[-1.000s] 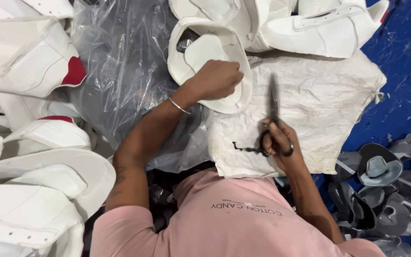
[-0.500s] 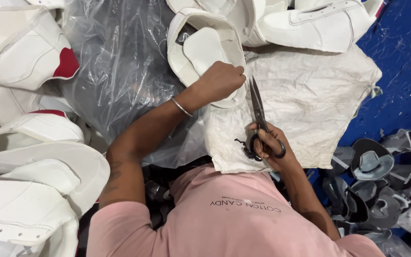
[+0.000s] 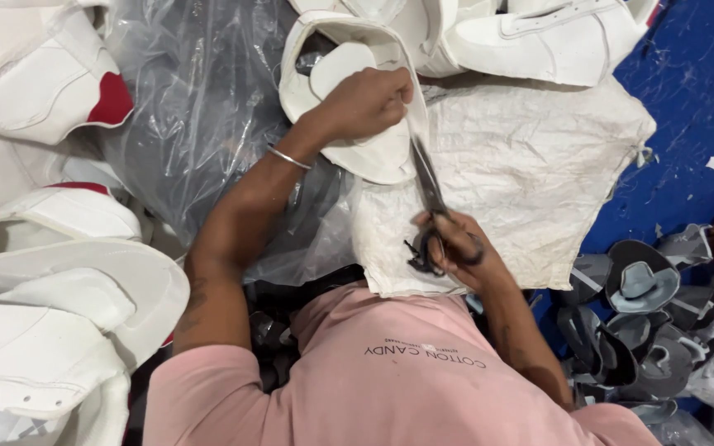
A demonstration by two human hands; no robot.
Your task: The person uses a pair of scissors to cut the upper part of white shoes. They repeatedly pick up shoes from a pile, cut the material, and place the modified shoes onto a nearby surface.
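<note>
White shoe upper [image 3: 373,153] gripped by left hand [image 3: 365,103], right hand [image 3: 456,248] closed on scissors [image 3: 427,194] (blades at its edge)

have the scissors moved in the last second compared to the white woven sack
Yes. The scissors in the right hand have swung across the white woven sack, tips moving from its middle toward its left edge, to the white shoe upper held by the left hand.

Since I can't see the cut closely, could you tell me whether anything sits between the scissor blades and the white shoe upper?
Nothing visible does: the black-handled metal scissors in the right hand reach the white leather shoe upper, gripped by the left hand.
</note>
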